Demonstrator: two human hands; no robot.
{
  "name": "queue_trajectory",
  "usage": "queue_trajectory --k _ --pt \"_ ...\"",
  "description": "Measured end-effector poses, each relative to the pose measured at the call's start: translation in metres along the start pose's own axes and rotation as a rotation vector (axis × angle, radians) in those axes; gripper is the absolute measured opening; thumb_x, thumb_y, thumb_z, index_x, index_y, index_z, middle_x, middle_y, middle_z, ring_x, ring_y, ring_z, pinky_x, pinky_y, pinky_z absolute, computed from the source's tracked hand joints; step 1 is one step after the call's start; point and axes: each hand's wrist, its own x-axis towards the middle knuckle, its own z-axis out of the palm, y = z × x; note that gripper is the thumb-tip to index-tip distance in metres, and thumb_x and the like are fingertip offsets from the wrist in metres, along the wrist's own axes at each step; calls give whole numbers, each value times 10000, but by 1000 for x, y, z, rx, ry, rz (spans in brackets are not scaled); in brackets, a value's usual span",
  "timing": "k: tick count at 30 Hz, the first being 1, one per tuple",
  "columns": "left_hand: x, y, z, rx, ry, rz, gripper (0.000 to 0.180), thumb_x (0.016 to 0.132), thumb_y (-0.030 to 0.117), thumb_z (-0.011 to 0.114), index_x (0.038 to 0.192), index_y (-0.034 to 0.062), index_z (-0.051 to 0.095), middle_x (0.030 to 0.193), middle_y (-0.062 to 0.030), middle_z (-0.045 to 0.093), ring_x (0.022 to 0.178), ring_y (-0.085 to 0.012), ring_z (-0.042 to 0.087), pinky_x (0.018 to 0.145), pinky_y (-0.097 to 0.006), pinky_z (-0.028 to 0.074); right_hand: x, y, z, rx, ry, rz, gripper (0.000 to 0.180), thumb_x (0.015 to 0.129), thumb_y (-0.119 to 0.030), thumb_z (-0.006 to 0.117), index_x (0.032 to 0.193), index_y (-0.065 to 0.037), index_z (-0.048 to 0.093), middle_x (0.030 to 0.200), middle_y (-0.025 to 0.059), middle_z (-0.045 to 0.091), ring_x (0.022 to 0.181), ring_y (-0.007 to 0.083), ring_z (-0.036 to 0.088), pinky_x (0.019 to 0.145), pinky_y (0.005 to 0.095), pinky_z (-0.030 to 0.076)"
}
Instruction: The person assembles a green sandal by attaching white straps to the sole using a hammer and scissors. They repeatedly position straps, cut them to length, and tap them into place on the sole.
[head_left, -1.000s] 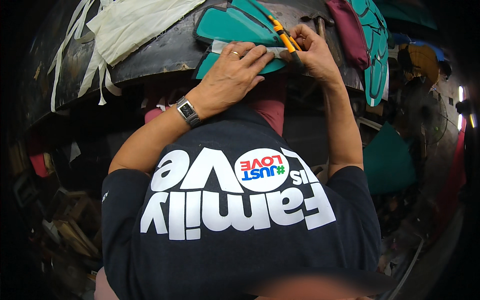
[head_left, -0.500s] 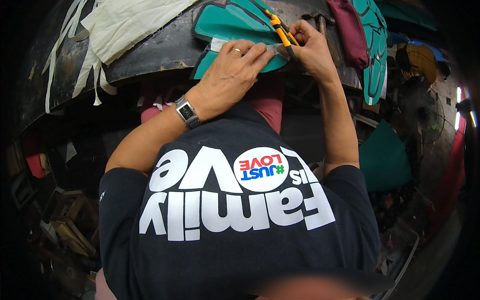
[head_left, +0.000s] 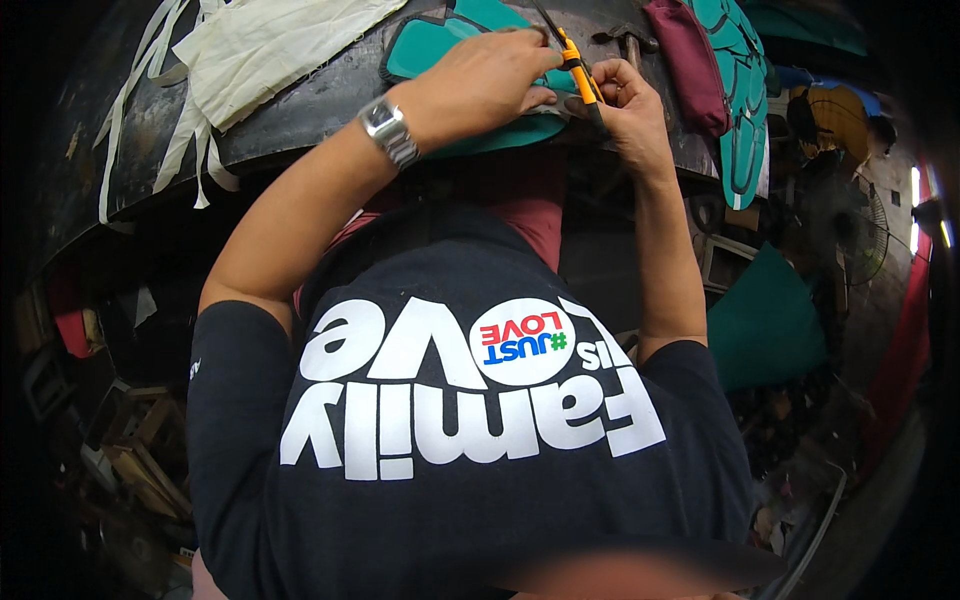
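Note:
A slim tool with orange and black handles (head_left: 582, 78) slants across my right hand (head_left: 635, 112), whose thumb and curled fingers are closed at it. Its dark far end points away from me, and its exact kind is not clear. My left hand (head_left: 488, 82) reaches over teal pieces with dark edges (head_left: 420, 47) at the table's near edge. The left thumb is apart from the fingers, and the fingertips are close to the tool. That hand hides much of the teal work and the pale strip on it.
Cream cloth (head_left: 270, 55) with loose strips lies on the dark table (head_left: 300, 115) at left. A hammer (head_left: 630, 42) lies beyond my right hand. Farther right are a maroon pouch (head_left: 690, 65) and more teal pieces (head_left: 742, 160). A fan (head_left: 865, 225) stands at far right.
My left hand has lifted from the pale strip and moved away from me and slightly right, toward the tool. The tool and my right hand have shifted slightly right.

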Motion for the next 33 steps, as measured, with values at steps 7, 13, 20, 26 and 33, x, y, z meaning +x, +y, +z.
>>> queue_trajectory --k 7,13,20,26,33 --pt "45 -17 8 -136 -313 162 303 829 176 757 1080 7 737 1105 -165 681 1044 -328 659 949 -397 507 -24 -6 3 10 242 -55 295 823 -71 808 1032 -32 603 794 -41 628 732 18 546 656 172 416" --pt "62 -30 3 -277 -446 44 305 852 270 788 997 7 733 880 -96 712 801 -187 662 754 -307 517 -107 -8 -11 -133 295 75 324 840 -171 827 995 -59 565 729 -73 510 671 3 439 606 178 324" --pt "69 -46 10 -443 -546 -38 287 828 253 742 1015 35 730 912 -127 732 843 -229 689 781 -343 540 -166 -10 14 -548 320 386 383 794 -223 839 1000 -54 564 748 -26 503 675 64 466 613 225 377" --pt "69 -39 8 -301 -452 52 355 827 331 796 1057 62 772 1031 -139 763 918 -246 725 818 -328 540 -155 -11 33 -949 323 118 399 778 -279 765 1015 -37 553 694 108 636 617 301 630 644 389 470" --pt "67 -27 3 -371 -470 30 292 853 297 793 995 43 770 848 -77 743 770 -154 680 722 -290 521 -147 -14 46 -978 275 226 372 797 -275 746 1006 -49 536 669 154 639 640 391 642 663 482 490"
